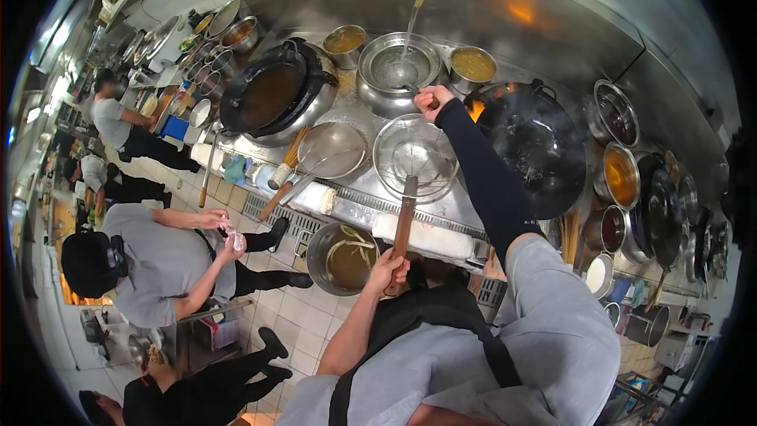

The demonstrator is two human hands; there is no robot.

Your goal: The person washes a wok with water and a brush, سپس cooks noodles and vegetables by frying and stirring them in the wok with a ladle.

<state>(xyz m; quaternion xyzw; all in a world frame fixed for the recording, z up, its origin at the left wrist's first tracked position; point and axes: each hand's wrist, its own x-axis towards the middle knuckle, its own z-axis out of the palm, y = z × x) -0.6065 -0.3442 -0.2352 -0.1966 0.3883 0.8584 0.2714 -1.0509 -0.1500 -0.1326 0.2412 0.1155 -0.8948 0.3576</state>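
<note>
My left hand (386, 271) is closed around the wooden handle of a round wire strainer (406, 221). The strainer's mesh end lies over the counter in front of the water pot. My right hand (432, 101), at the end of a dark sleeve, is closed on a ladle (411, 88) whose head dips into the steel water pot (365, 79). Water runs into that pot from a tap (419, 1). Right of my forearm, a large black wok (544, 162) steams, with flame at its left rim. A second strainer (331, 150) rests left of mine.
Left stands a dark wok of brown liquid (272, 96). Two steel pots of yellowish liquid (473, 65) flank the water pot. Below the counter edge is a pot with pale green strips (323, 272). A co-worker in grey (169, 256) stands close at left; others are beyond.
</note>
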